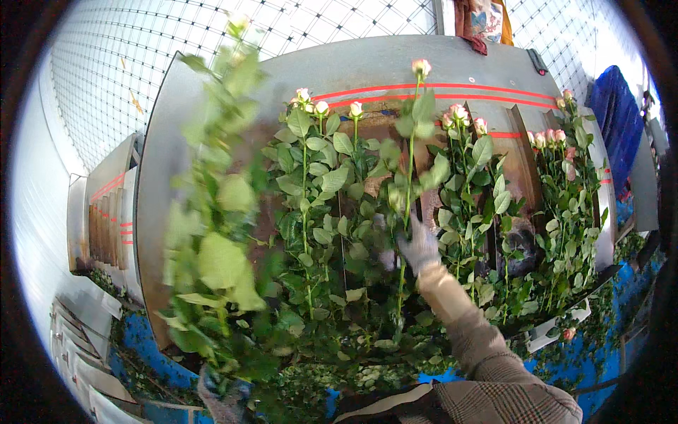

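My left hand (220,397), in a grey glove, is closed round the lower stems of a tall bunch of roses (224,261) at the left. Those leaves are blurred and their pale blooms reach the top of the view. With a light glove on, my right hand (422,247) grips the stem of a single pink-and-white rose (421,68) that stands above the others; leaves partly cover the fingers. Around it, more leafy roses (305,191) lie in rows on a metal sorting table (339,67), heads toward the far edge.
Red lines cross the table's far part, and upright metal dividers (526,138) split it into slots. Further roses (568,191) fill the right slots. Cut leaves lie on the blue floor (152,353). A similar rack (109,212) stands at left; blue sheeting (614,106) hangs at right.
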The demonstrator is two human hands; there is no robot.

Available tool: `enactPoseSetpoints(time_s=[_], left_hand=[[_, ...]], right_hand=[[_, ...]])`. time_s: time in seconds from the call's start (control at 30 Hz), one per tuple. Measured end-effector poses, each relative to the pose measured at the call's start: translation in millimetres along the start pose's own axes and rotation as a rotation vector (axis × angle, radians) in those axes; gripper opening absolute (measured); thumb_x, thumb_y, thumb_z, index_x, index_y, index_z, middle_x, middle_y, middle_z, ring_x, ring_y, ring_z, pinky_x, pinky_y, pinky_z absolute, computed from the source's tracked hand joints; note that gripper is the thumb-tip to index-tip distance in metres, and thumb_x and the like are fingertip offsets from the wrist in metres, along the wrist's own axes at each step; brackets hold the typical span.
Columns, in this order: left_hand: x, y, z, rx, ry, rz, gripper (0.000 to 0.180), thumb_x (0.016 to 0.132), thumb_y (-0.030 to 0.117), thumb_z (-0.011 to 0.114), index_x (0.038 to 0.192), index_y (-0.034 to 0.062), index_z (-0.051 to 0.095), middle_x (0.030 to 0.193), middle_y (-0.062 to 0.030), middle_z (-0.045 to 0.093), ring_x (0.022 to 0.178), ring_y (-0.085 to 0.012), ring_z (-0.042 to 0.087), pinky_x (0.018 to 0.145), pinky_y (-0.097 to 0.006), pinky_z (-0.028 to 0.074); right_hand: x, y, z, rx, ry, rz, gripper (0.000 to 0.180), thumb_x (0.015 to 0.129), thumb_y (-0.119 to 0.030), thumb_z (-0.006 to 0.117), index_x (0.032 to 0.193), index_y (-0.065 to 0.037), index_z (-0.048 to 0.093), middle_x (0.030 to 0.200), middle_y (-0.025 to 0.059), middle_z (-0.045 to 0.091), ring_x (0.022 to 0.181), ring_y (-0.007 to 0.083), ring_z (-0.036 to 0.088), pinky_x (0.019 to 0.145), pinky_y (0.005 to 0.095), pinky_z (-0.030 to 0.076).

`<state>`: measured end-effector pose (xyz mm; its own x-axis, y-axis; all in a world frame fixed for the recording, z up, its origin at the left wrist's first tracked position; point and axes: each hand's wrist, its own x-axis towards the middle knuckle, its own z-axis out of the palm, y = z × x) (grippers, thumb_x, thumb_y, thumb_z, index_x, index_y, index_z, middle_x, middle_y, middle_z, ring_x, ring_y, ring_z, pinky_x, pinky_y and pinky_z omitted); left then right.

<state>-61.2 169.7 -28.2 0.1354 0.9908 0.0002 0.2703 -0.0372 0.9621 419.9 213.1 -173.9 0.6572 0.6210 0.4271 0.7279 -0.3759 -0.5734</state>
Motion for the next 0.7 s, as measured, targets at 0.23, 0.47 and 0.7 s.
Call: enactPoseSetpoints(time_s=[0.23,0.47,0.7], left_hand=[[45.9,-100.7,-43.2,-0.123,0.410,0.032,0.062,0.085,0.021,0.062,0.139,0.0031,0.039,0.137,-0.0174,0.046,0.115,-0.0282,0.054,0.098,-0.039,0.046],[58.8,-58.3,6.2,0.090,0.306,-0.046,0.061,0.083,0.015,0.067,0.136,0.0045,0.040,0.122,-0.0183,0.058,0.109,-0.0290,0.058,0.091,-0.038,0.050],[66.4,-52.1,7.1,-0.369,0.302,0.115,0.053,0.082,0.006,0.067,0.130,0.0017,0.046,0.116,-0.0154,0.059,0.104,-0.0297,0.059,0.085,-0.039,0.053]], right_hand=[[-46.9,17.5,52.9,-0.142,-0.109,-0.037,0.085,0.081,-0.039,0.069,0.147,-0.003,0.028,0.105,0.0237,0.061,0.093,0.0379,0.061,0.078,0.0441,0.050],[-22.9,-5.9,65.4,-0.245,-0.422,0.150,0.085,0.079,-0.036,0.070,0.144,0.000,0.028,0.105,0.0224,0.062,0.097,0.0370,0.062,0.083,0.0432,0.051],[-61.4,20.3,54.2,0.145,-0.021,-0.135,0.083,0.076,-0.019,0.075,0.146,-0.006,0.032,0.135,0.0220,0.051,0.119,0.0341,0.054,0.098,0.0369,0.045]])
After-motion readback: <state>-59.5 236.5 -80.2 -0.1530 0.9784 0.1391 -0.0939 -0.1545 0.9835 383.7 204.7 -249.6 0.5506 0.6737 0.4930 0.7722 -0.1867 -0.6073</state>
